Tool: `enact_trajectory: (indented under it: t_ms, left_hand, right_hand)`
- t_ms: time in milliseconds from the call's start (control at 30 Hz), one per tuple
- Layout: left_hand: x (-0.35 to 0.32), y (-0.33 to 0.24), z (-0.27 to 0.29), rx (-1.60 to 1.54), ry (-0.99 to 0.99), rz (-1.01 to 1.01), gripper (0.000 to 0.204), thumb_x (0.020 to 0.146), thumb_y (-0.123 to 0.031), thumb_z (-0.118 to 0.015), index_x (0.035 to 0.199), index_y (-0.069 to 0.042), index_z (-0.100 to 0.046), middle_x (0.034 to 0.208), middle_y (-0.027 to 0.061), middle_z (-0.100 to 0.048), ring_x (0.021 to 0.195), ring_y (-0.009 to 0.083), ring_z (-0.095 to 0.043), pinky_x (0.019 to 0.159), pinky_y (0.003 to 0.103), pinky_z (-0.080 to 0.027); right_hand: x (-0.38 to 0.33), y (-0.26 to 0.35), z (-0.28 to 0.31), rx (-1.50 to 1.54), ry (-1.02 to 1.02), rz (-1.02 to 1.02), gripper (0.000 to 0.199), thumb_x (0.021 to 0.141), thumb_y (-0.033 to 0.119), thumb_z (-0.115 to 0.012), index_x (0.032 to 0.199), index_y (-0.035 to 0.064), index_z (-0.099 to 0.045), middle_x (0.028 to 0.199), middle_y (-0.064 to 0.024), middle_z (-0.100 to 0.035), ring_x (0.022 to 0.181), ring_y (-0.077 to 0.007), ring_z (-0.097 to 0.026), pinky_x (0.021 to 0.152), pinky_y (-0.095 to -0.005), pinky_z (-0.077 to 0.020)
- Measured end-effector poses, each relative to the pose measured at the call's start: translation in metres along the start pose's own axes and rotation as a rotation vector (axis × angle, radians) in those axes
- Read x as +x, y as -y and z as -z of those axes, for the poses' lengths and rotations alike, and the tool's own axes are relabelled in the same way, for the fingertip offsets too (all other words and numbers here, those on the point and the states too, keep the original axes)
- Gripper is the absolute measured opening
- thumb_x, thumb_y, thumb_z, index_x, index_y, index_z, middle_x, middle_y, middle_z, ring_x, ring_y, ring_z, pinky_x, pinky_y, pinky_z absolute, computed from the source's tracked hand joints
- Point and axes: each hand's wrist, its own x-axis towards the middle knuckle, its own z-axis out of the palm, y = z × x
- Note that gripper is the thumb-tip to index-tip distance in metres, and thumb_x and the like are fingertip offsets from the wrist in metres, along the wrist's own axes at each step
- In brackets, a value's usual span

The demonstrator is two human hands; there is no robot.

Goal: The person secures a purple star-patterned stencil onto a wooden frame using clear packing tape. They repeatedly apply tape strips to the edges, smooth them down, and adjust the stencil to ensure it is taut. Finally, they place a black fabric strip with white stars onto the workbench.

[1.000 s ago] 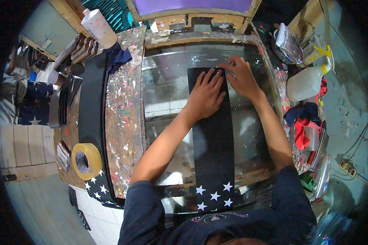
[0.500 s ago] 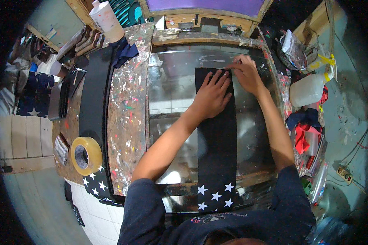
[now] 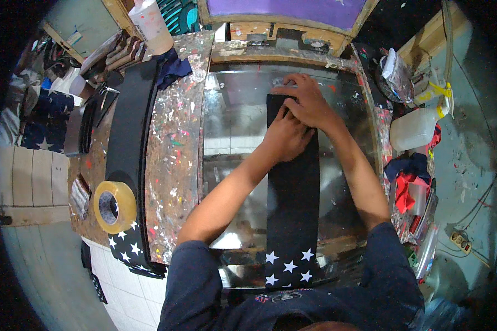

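Observation:
A long black fabric strip (image 3: 292, 198) with white stars at its near end lies lengthwise on a glossy, see-through sheet (image 3: 234, 129) on the worktable. My left hand (image 3: 290, 137) rests palm down on the strip below its far end, its fingertips partly covered by my other hand. Reaching across from the right, my right hand (image 3: 307, 102) has its bent fingers apart at the strip's far edge. Its thumb side lies over the left fingertips. Whether the right fingertips touch the fabric or the sheet is hard to make out.
A stack of black strips (image 3: 128, 121) lies to the left, with a tape roll (image 3: 115, 207) on its starred near end. Behind it stand a white bottle (image 3: 151, 27) and a dark cloth (image 3: 174, 69). A plastic jug (image 3: 413, 131) and red cloth (image 3: 405, 193) are at right.
My right hand has moved left along the strip's far edge, from its right corner to over my left fingers. My left hand has slid slightly nearer to me. The strip lies almost unchanged.

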Motion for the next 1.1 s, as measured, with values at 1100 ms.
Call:
enact_trajectory:
  t_ms: [1100]
  left_hand:
    - [0.0,0.001,-0.005,0.028,-0.08,-0.019,0.053,0.097,-0.033,-0.052,0.138,0.001,-0.048,0.148,0.0204,-0.044,0.141,0.0385,-0.035,0.117,0.054,-0.023]
  right_hand:
    - [-0.035,-0.022,0.024,0.063,-0.075,-0.222,0.034,0.084,0.018,-0.069,0.117,0.0137,-0.069,0.119,-0.0114,-0.059,0.117,-0.0318,-0.051,0.103,-0.0447,-0.0361]
